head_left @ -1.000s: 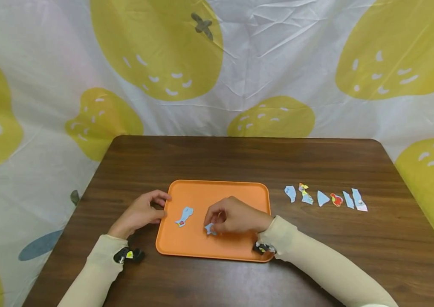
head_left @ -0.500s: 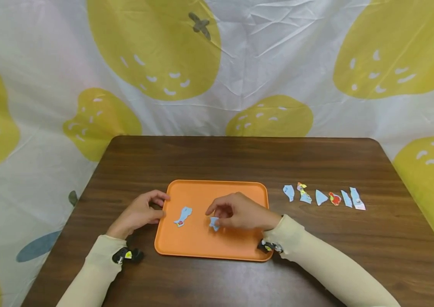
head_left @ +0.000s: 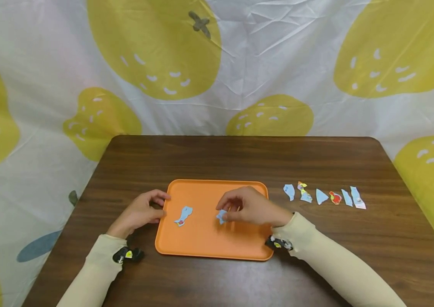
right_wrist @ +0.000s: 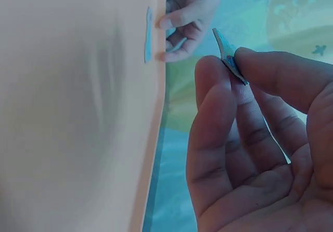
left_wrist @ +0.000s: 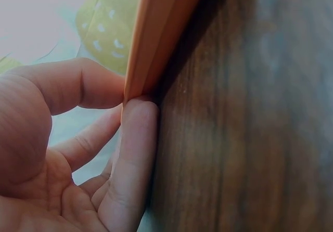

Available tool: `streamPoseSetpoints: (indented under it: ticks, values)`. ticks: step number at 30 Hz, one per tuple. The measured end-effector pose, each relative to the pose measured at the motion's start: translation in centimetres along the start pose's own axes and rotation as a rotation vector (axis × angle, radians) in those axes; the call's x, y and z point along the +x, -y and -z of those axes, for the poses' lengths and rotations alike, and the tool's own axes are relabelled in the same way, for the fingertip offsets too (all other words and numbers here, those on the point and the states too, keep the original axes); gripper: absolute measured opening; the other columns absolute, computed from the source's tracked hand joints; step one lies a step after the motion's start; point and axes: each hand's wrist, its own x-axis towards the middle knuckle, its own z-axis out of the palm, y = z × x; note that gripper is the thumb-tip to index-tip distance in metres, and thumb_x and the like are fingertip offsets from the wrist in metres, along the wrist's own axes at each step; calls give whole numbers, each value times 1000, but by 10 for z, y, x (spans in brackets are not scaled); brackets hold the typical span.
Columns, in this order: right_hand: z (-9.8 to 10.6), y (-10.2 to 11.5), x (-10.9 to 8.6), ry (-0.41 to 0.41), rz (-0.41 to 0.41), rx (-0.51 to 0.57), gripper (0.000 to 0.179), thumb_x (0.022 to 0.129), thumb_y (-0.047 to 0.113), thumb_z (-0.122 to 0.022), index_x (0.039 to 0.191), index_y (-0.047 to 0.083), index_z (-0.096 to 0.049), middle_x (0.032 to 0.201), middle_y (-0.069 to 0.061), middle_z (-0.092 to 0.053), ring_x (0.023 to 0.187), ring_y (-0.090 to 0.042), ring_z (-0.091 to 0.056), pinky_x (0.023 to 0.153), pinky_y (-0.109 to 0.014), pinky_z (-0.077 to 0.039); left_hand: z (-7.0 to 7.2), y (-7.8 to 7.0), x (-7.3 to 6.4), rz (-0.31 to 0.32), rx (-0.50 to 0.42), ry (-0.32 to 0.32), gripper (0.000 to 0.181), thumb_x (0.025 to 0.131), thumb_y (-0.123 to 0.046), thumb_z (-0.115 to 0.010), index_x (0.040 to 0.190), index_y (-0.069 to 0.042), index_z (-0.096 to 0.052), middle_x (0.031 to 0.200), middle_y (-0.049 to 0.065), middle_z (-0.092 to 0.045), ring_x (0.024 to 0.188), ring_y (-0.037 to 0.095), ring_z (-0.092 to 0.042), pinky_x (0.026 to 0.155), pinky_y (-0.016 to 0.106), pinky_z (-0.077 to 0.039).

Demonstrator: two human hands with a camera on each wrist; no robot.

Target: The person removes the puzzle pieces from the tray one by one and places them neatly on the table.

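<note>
My left hand [head_left: 136,213] is at the left rim of the orange tray [head_left: 209,251]. Up close in the left wrist view, one fingertip lies over the tray's rim [left_wrist: 136,50] and another finger lies against its outer wall. Over the tray's right half, my right hand [head_left: 247,207] pinches a small light-blue paper scrap [head_left: 221,216] between thumb and fingertips. The right wrist view shows this scrap [right_wrist: 228,58] nearly edge-on, raised off the tray. A longer blue scrap [head_left: 183,216] with a red mark rests on the tray's left part.
Several paper scraps lie in a row on the table to the right of the tray, among them a blue triangle [head_left: 321,196], a red piece [head_left: 335,198] and a blue strip [head_left: 357,198]. Behind the brown table [head_left: 240,157] hangs a fruit-patterned cloth [head_left: 155,47].
My right hand has lifted the small blue scrap and moved it to the right and slightly away from me. The left hand keeps its place at the rim.
</note>
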Motion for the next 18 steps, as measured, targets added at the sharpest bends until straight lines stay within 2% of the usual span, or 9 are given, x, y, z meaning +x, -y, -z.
streamPoseSetpoints:
  ticks: [4,9,13,18]
  values:
    - [6,1,-5,-25,-6,8,18,91,8,-82,108,5,-77,91,0,-77,79,-14,-69,73,-26,-59,1,1,0,-2,-4,5,44,90,-4,-77,133,-10,-67,122,17,-58,92,24,-65,73,36,-62]
    - [13,0,-12,-40,-34,60,22,91,6,-81,112,2,-75,95,-4,-78,78,-16,-68,72,-24,-56,1,2,1,-1,-4,4,44,90,-5,-77,133,-11,-67,122,17,-59,93,23,-65,73,36,-62]
    - [20,-4,-17,-77,-38,33,23,91,7,-82,113,3,-76,94,-4,-77,77,-15,-68,73,-24,-56,2,2,1,-4,-6,4,45,90,-4,-77,133,-10,-67,121,17,-58,91,23,-65,73,36,-62]
    - [30,-4,-27,-115,-89,30,23,93,9,-81,115,6,-77,96,-4,-77,79,-21,-72,74,-25,-58,1,3,1,-12,-2,2,45,89,-3,-76,132,-9,-67,120,18,-58,91,23,-65,73,36,-62]
